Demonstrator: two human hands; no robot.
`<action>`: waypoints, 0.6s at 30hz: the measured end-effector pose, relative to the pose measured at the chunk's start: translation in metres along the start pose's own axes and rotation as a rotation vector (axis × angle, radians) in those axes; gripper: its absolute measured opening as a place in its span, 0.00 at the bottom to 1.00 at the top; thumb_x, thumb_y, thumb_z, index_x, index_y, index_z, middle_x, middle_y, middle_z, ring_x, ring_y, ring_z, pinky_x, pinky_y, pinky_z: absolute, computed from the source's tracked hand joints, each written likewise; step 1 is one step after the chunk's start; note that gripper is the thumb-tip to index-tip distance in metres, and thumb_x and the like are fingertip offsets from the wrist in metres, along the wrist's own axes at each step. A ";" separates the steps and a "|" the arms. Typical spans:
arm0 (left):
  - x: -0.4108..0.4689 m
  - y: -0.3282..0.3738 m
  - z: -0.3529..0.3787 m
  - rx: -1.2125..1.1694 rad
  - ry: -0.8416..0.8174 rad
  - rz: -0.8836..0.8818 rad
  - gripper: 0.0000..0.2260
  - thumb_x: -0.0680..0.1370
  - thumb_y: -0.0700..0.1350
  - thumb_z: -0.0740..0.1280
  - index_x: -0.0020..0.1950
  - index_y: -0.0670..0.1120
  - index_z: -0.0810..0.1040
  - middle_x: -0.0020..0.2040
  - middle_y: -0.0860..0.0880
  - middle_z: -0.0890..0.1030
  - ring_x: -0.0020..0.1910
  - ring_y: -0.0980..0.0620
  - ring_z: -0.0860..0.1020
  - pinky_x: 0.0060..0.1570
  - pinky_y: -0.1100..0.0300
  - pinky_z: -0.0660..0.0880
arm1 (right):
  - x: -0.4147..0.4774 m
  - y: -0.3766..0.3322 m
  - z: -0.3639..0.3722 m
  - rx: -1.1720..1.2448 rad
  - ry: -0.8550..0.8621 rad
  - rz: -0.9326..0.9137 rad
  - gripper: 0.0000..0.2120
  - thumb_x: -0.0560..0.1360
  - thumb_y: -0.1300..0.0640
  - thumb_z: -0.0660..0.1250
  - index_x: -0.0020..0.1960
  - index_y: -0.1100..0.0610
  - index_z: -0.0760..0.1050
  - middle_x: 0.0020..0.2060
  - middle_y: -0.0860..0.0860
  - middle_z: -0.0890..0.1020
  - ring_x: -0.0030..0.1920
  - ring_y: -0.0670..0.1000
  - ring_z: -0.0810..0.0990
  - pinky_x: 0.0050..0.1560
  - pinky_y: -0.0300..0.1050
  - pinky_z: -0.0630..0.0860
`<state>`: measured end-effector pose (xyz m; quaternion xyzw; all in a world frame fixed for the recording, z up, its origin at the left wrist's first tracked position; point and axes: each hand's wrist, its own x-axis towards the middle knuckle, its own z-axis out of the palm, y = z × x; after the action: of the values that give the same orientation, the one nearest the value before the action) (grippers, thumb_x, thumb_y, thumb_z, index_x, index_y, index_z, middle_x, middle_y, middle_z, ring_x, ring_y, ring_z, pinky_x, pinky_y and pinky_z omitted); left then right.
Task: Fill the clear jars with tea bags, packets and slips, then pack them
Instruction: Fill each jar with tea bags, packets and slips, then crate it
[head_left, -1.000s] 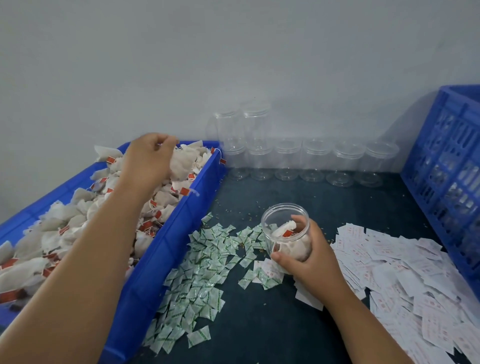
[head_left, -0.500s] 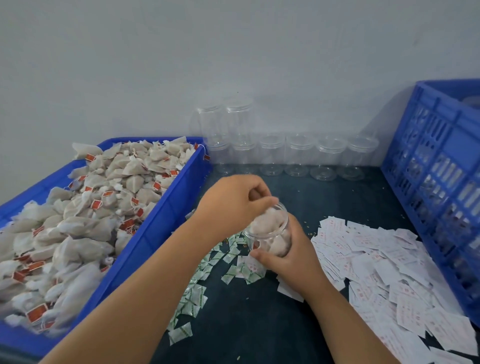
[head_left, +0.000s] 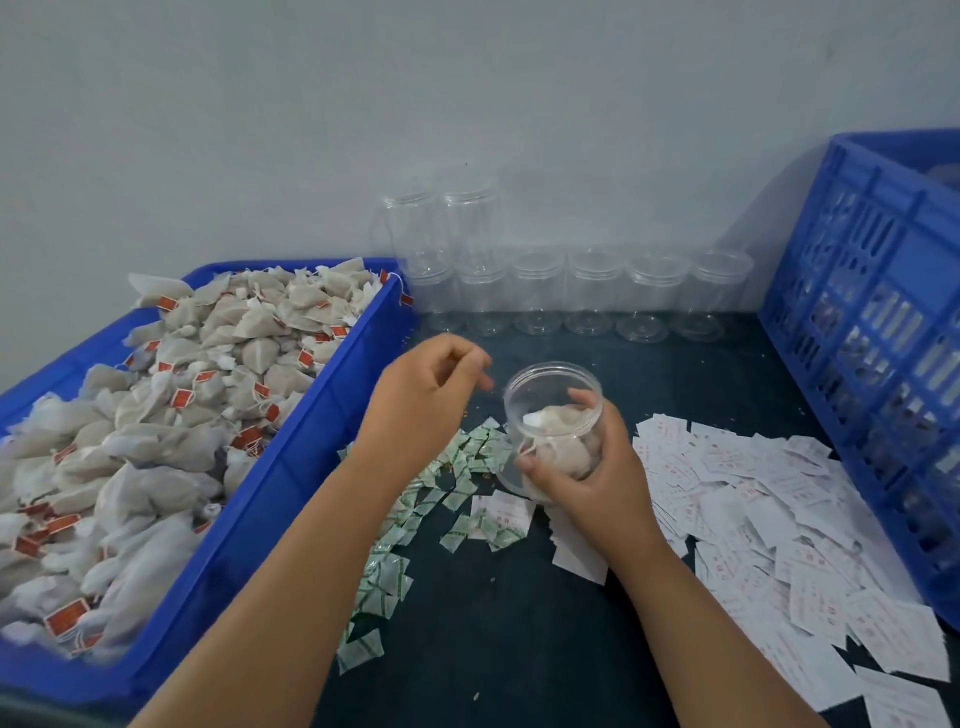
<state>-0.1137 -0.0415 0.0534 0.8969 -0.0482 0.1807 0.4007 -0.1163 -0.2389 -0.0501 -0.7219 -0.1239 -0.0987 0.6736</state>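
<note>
Moved: our left hand (head_left: 431, 395) has come off the mouth of the clear round plastic jar (head_left: 550, 431), where it was half a second ago. It now hangs just left of it.
Left hand: fingers loosely curled, with nothing visible in them.
Right hand (head_left: 597, 467): wrapped round the jar's lower wall, tipping the mouth toward us. We cannot tell whether the base rests on the dark surface (head_left: 493, 623).
Contents: a few soft white tea bags, short of the rim.
Supplies: the blue plastic tray (head_left: 291, 467) of red-tagged tea bags (head_left: 208, 395) is left of the left hand. Green-and-white packets (head_left: 384, 577) lie under its wrist. White printed slips (head_left: 779, 519) lie right of the right hand.
Handling: we judge the jar light, stiff and slick, so we hold it low round the wall and keep the mouth free. The tea bags are soft and tear easily, so we pinch them gently.
</note>
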 end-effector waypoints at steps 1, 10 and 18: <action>0.001 -0.012 0.001 0.085 -0.064 -0.064 0.04 0.84 0.53 0.66 0.51 0.60 0.80 0.45 0.62 0.85 0.37 0.64 0.79 0.39 0.68 0.76 | 0.001 0.000 -0.001 0.002 0.032 0.006 0.43 0.60 0.27 0.83 0.71 0.35 0.71 0.61 0.40 0.84 0.59 0.45 0.86 0.59 0.48 0.84; -0.015 -0.085 0.058 0.520 -0.237 -0.169 0.15 0.77 0.61 0.73 0.60 0.56 0.85 0.52 0.55 0.79 0.48 0.53 0.79 0.44 0.57 0.73 | 0.004 0.002 -0.003 0.015 0.125 0.029 0.39 0.62 0.33 0.82 0.69 0.31 0.70 0.59 0.34 0.83 0.56 0.43 0.87 0.54 0.42 0.85; -0.021 -0.088 0.057 0.221 0.002 -0.196 0.09 0.75 0.58 0.78 0.45 0.58 0.79 0.42 0.61 0.80 0.41 0.63 0.78 0.38 0.64 0.73 | 0.004 0.005 0.000 0.007 0.098 0.030 0.40 0.63 0.34 0.82 0.71 0.36 0.70 0.60 0.35 0.83 0.58 0.43 0.86 0.56 0.41 0.84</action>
<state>-0.0971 -0.0250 -0.0508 0.9357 0.0602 0.1460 0.3154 -0.1107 -0.2390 -0.0538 -0.7156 -0.0802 -0.1235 0.6828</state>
